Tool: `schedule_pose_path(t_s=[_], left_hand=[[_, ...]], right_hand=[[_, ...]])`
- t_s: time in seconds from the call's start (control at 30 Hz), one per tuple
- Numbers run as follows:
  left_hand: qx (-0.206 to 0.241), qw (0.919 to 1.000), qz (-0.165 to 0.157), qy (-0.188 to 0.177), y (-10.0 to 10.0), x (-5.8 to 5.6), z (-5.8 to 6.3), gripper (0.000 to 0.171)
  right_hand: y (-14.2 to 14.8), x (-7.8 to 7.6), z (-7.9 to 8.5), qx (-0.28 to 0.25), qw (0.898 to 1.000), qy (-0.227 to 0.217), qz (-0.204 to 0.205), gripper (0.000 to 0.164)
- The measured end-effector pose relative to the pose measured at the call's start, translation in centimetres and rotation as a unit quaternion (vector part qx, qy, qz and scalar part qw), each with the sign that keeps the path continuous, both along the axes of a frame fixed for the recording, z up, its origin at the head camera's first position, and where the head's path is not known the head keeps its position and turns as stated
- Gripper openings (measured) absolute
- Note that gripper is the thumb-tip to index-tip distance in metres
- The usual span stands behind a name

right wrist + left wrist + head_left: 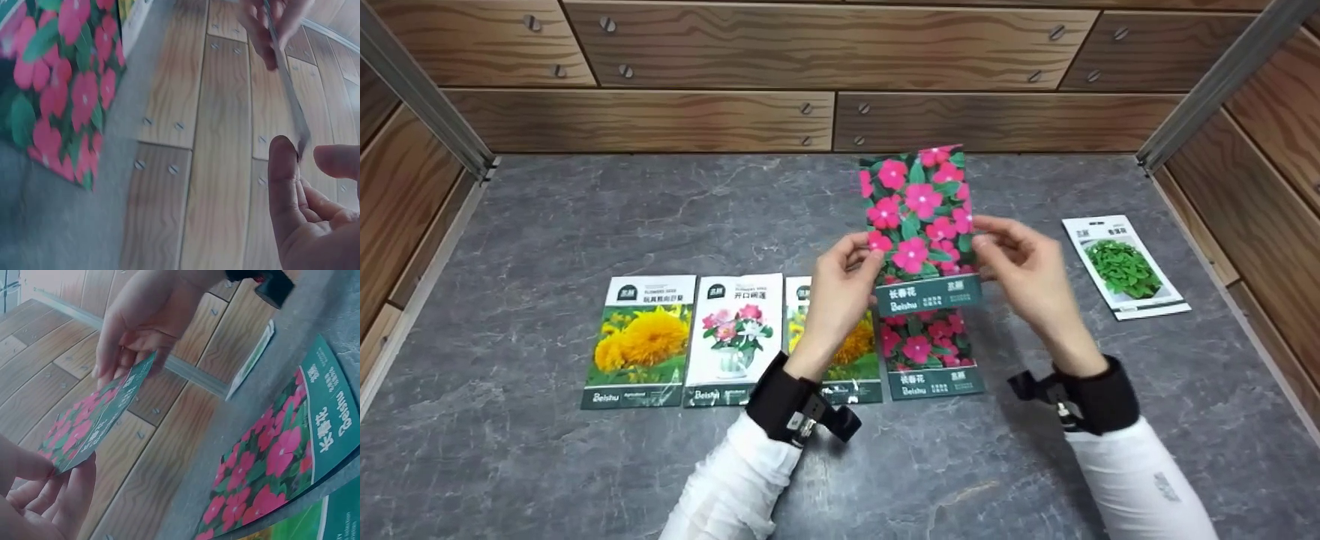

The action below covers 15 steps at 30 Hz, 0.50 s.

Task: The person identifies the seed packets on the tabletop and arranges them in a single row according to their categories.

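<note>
My left hand (840,296) pinches the lower left edge of a seed packet (922,202) printed with pink flowers, raised over the table. In the left wrist view the left thumb lies on the face of that packet (84,422), fingers behind. At its right edge is my right hand (1031,274). In the right wrist view the right hand (309,225) has thumb and index finger spread either side of the packet's edge, the thumb apart from it. Below, a matching pink-flower packet (932,381) lies on the table, its top hidden behind the raised one.
Left of it on the grey table (660,217) lie a yellow-flower packet (855,390) partly covered by my left arm, a white potted-flower packet (735,330) and another yellow-flower packet (641,345). A green-leaf packet (1125,266) lies far right. Wood-patterned walls (832,45) enclose the table.
</note>
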<state>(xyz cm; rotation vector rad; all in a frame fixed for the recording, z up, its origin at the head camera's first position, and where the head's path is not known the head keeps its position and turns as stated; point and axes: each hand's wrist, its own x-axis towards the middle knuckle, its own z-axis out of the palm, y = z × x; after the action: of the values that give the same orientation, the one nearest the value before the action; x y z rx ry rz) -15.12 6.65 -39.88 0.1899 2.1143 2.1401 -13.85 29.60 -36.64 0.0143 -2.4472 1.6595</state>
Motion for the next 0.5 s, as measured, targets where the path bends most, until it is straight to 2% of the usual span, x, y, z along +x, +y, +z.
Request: schedule_pose_path(t_s=[0.13,0.5], left_hand=[[-0.007,0.9998,-0.015,0.012,0.3,0.5,0.2,0.036],[0.001,0.9991,-0.040,0.018,0.9,0.9,0.0,0.033]], right_hand=[[1.3,0.4,0.5,-0.014,1.000,0.005,0.002,0.036],[1.9,0.5,0.3,0.028,0.999,-0.025,0.018,0.038]])
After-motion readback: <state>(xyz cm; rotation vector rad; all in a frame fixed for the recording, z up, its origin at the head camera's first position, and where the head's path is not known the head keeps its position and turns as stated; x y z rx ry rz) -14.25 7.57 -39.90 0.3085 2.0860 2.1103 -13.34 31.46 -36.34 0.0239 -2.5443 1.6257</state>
